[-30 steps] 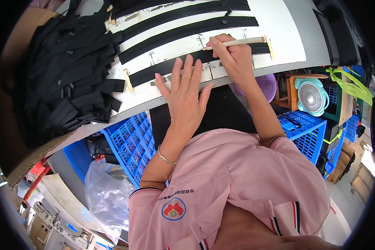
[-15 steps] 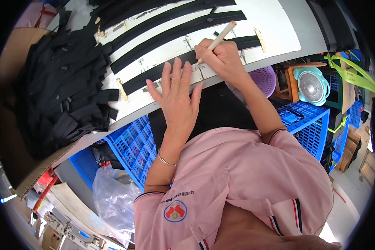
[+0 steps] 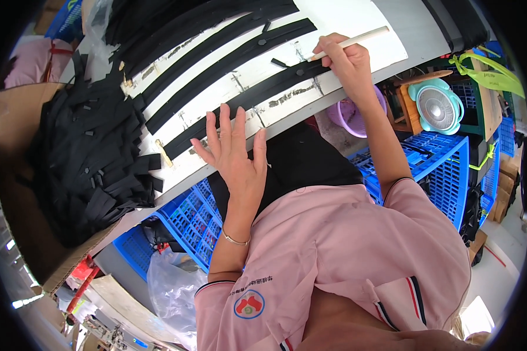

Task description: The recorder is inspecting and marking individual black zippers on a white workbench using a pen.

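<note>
My right hand (image 3: pixel 346 63) grips a white pencil (image 3: pixel 363 38) that slants up to the right, its tip at the far edge of the nearest black fabric strip (image 3: pixel 263 89). My left hand (image 3: pixel 238 149) is open, fingers spread, with the fingertips lying over that same strip. Several such strips run side by side across a white board (image 3: pixel 386 51) that bears dark pencil marks between them. A small black piece (image 3: pixel 278 62) rests beside the nearest strip, close to the pencil tip.
To the left, a cardboard box (image 3: pixel 17 117) holds a heap of cut black strips (image 3: pixel 93 158). Blue plastic crates (image 3: pixel 187 216) stand below the table edge. Beyond my right forearm are a purple basket (image 3: pixel 357 120) and a turquoise fan (image 3: pixel 434 108).
My right hand has moved right along the nearest strip, and the pencil now lies flatter. The left hand stays spread at the strip, a little lower in the picture. The view has shifted slightly.
</note>
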`<state>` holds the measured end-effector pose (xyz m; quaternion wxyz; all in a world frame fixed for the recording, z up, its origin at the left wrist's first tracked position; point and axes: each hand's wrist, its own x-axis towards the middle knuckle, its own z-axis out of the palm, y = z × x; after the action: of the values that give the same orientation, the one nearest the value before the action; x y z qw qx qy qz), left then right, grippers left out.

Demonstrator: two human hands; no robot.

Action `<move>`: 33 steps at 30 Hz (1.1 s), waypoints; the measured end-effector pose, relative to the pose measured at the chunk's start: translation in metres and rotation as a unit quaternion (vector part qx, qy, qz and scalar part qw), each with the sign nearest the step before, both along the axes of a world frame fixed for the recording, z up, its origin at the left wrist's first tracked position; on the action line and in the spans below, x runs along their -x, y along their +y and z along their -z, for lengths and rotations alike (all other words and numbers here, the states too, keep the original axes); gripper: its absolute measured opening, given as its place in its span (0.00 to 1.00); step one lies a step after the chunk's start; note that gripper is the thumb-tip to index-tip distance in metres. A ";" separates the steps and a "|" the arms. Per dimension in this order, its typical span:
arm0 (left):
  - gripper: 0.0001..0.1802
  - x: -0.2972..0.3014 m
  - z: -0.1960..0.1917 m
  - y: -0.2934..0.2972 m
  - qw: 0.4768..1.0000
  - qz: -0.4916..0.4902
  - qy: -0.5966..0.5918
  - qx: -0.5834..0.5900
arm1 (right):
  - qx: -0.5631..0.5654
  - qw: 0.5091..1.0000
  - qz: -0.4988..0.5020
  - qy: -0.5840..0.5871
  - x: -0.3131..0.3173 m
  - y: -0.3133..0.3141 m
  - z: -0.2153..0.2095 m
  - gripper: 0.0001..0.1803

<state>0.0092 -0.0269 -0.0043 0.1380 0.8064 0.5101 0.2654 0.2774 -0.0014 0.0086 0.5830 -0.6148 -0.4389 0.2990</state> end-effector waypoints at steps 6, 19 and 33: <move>0.18 -0.059 -0.013 0.023 0.989 0.095 -0.110 -0.028 | -0.034 0.999 0.002 0.005 0.001 0.003 0.014 0.14; 0.08 -0.112 0.001 0.049 0.985 0.089 -0.132 -0.066 | -0.001 0.994 -0.024 -0.111 -0.001 0.003 0.017 0.14; 0.08 -0.113 0.001 0.049 0.986 0.084 -0.125 -0.066 | -0.013 0.993 -0.066 -0.100 -0.006 -0.004 0.015 0.14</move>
<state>0.1218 0.0225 -0.0051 0.1691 0.8142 0.4010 0.3842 0.2838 -0.0053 -0.0068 0.5227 -0.6038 -0.5387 0.2683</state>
